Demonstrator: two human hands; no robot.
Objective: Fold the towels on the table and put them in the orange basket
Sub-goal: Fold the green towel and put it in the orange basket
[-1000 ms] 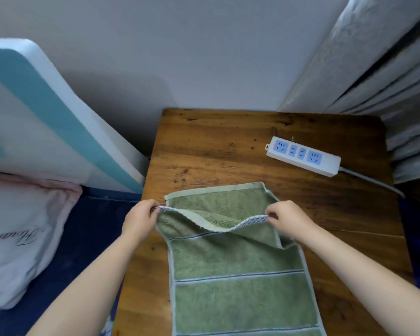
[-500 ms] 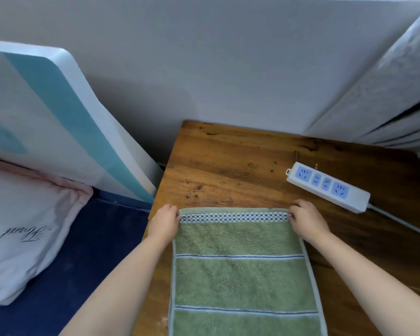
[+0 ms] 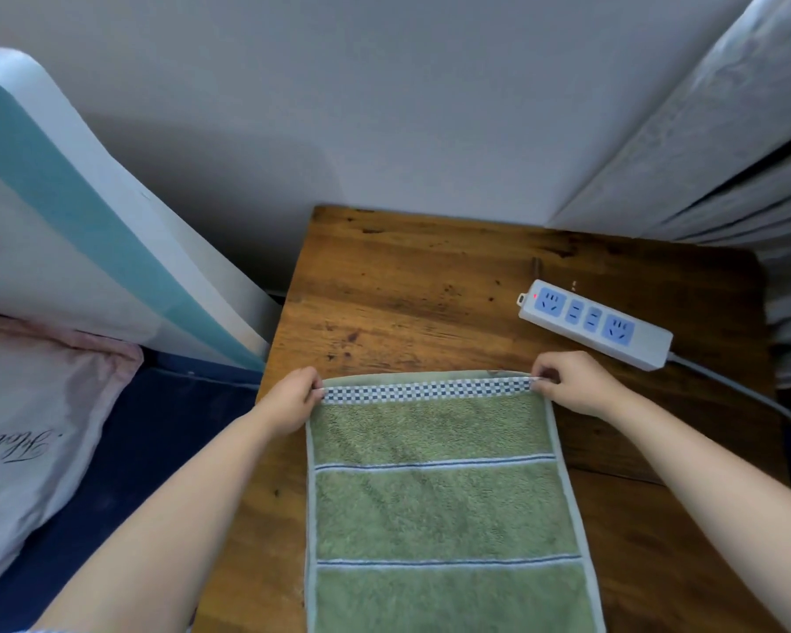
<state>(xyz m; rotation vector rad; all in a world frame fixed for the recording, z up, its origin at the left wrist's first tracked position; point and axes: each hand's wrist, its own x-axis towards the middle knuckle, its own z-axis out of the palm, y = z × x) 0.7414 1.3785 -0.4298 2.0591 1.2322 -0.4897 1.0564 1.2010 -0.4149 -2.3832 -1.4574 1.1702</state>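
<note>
Wooden table point(image 3: 430, 285) fills centre-right of frame; green towel point(image 3: 439, 509) lies flat on it from centre to bottom edge, doubled over, checkered hem lined up on the far edge, white power strip point(image 3: 594, 323) upper right, near but clear of the towel. Left hand point(image 3: 293, 397) pinches the far-left corner, right hand point(image 3: 571, 381) pinches the far-right corner, both gripping the hem. Looks like first fold just laid: more folds left, orange basket not in view, nothing binned yet.

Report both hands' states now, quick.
Left hand: pinching the towel's far left corner.
Right hand: pinching the towel's far right corner.
</note>
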